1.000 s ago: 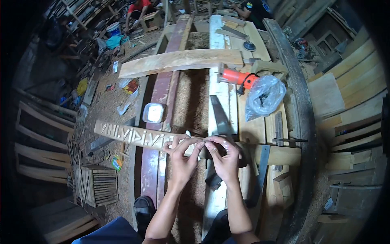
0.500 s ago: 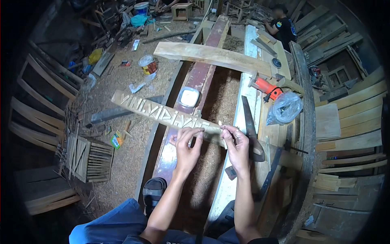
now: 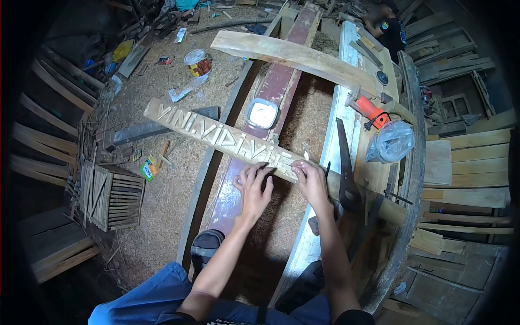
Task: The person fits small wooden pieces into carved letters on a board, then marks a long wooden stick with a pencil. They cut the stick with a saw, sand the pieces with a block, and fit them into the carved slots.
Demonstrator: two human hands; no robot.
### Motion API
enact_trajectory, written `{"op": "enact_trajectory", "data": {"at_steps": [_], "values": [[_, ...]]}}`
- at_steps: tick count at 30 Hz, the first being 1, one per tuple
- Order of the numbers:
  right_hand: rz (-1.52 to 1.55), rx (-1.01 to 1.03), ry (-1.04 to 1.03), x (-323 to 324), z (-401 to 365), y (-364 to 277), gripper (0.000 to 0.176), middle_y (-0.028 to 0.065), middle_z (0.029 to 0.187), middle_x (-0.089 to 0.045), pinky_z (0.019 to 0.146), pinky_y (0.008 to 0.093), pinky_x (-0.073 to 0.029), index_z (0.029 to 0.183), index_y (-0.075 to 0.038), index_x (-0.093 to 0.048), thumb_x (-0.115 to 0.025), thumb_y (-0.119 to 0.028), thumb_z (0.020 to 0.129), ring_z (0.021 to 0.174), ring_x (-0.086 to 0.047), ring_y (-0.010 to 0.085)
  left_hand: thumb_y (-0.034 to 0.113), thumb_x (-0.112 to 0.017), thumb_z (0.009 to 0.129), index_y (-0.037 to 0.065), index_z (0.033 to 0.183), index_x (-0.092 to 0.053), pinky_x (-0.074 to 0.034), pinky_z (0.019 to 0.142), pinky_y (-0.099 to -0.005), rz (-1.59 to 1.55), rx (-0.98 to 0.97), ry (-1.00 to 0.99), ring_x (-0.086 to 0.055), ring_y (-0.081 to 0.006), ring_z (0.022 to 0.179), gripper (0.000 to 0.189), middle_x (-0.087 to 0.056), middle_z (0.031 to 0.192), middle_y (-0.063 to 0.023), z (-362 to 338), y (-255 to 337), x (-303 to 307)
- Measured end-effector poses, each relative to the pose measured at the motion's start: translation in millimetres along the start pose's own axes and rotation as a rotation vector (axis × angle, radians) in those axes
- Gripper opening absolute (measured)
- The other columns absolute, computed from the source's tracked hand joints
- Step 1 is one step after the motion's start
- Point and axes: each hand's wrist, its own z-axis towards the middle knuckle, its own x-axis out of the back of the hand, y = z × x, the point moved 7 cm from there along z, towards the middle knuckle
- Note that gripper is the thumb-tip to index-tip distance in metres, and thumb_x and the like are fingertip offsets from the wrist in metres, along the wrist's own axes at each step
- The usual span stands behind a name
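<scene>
A long wooden board [image 3: 203,130] with raised pale letters reading "VINI.VIDI.VI" and more lies slantwise across the bench planks. At its lower edge, the bent fingers of my left hand [image 3: 253,189] touch the wood near the last letters, thumb apart, holding nothing I can see. My right hand [image 3: 312,183] is pinched at the board's right part, beside the last letters. The pale tip of a small stick [image 3: 306,156] pokes out above its fingers; the rest is hidden. Just beyond the board is a square tub of white paste [image 3: 262,114].
A handsaw [image 3: 346,168] lies right of my right hand. Beyond it are a red angle grinder [image 3: 371,111] and a clear plastic bag [image 3: 391,142]. A curved plank [image 3: 287,54] crosses the bench. A paint bucket [image 3: 197,62] stands on the shavings. A person [image 3: 391,30] sits at the back right.
My right hand has come down onto the board with the small stick. My left thumb has parted from the fingers, which rest at the board's edge. The view has shifted slightly.
</scene>
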Motion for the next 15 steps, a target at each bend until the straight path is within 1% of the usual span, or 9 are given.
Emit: {"op": "enact_trajectory", "data": {"at_steps": [1,2,3,4,6,7,8,13,15], "values": [[-0.14,0.131,0.015,-2,4,-5,0.008,0.0149,0.101,-0.07,0.086,0.0445,-0.051,0.097,-0.002,-0.07,-0.064,-0.008,0.095,0.095,-0.066,0.0354,0.016,-0.07,0.09,0.016,0.115,-0.072,-0.02,0.108,-0.057,0.101,-0.001,0.029,-0.043,-0.0309,0.133,0.026,-0.056,0.141,-0.0066,-2,0,-4],[-0.14,0.124,0.006,-5,7,0,0.008,0.0149,0.101,-0.07,0.086,0.0445,-0.051,0.097,-0.002,-0.07,-0.064,-0.008,0.095,0.095,-0.066,0.0354,0.016,-0.07,0.09,0.017,0.115,-0.072,-0.019,0.109,-0.0596,0.201,-0.001,0.057,-0.038,-0.0328,0.137,0.026,-0.051,0.146,-0.0086,-5,-1,-8],[-0.197,0.141,0.006,-9,11,2,0.008,0.0139,0.099,-0.068,0.085,0.0452,-0.051,0.095,-0.003,-0.071,-0.066,-0.009,0.093,0.095,-0.064,0.0355,0.015,-0.07,0.089,0.02,0.119,-0.071,-0.019,0.108,-0.064,0.2,0.012,0.007,-0.032,-0.0369,0.143,0.03,-0.04,0.156,-0.0113,-6,-4,-15],[-0.252,0.161,0.007,-13,14,4,0.008,0.0129,0.097,-0.066,0.085,0.0458,-0.05,0.093,-0.004,-0.071,-0.067,-0.01,0.092,0.094,-0.063,0.0355,0.015,-0.07,0.089,0.02,0.119,-0.071,-0.019,0.108,-0.064,0.2,0.02,0.005,-0.032,-0.0369,0.143,0.03,-0.04,0.156,-0.0113,-9,-5,-18],[-0.245,0.175,0.01,-16,18,7,0.009,0.0112,0.096,-0.064,0.085,0.0451,-0.05,0.094,-0.005,-0.072,-0.068,-0.012,0.091,0.095,-0.063,0.0335,0.013,-0.069,0.088,0.02,0.124,-0.068,-0.02,0.107,-0.0645,0.219,0.009,-0.078,-0.03,-0.0384,0.144,0.037,-0.037,0.16,-0.0112,-13,-4,-26],[-0.28,0.222,0.018,-16,20,5,0.009,0.0105,0.095,-0.064,0.084,0.0446,-0.051,0.095,-0.005,-0.073,-0.069,-0.012,0.091,0.094,-0.063,0.0326,0.012,-0.07,0.087,0.021,0.13,-0.065,-0.022,0.107,-0.0648,0.239,0.011,-0.115,-0.029,-0.0395,0.145,0.045,-0.032,0.163,-0.0126,-15,-6,-30],[-0.312,0.269,0.025,-17,20,3,0.009,0.0099,0.095,-0.065,0.084,0.0442,-0.051,0.095,-0.006,-0.074,-0.069,-0.012,0.09,0.094,-0.063,0.0317,0.012,-0.07,0.087,0.021,0.13,-0.065,-0.022,0.107,-0.0648,0.243,0.017,-0.118,-0.029,-0.0395,0.145,0.045,-0.032,0.163,-0.0126,-17,-7,-31],[-0.335,0.299,0.001,-21,24,6,0.01,0.0092,0.095,-0.065,0.084,0.0429,-0.05,0.095,-0.004,-0.075,-0.069,-0.01,0.089,0.094,-0.064,0.0295,0.012,-0.07,0.085,0.022,0.136,-0.063,-0.022,0.108,-0.0659,0.271,0.024,-0.18,-0.026,-0.0403,0.146,0.053,-0.023,0.166,-0.0162,-17,-8,-36],[-0.34,0.312,-0.004,-22,24,6,0.01,0.0092,0.095,-0.065,0.084,0.0425,-0.05,0.095,-0.004,-0.075,-0.069,-0.009,0.088,0.094,-0.064,0.0292,0.011,-0.07,0.085,0.022,0.136,-0.063,-0.022,0.108,-0.066,0.281,0.03,-0.195,-0.025,-0.0408,0.146,0.053,-0.022,0.167,-0.0164,-16,-8,-39]]}}
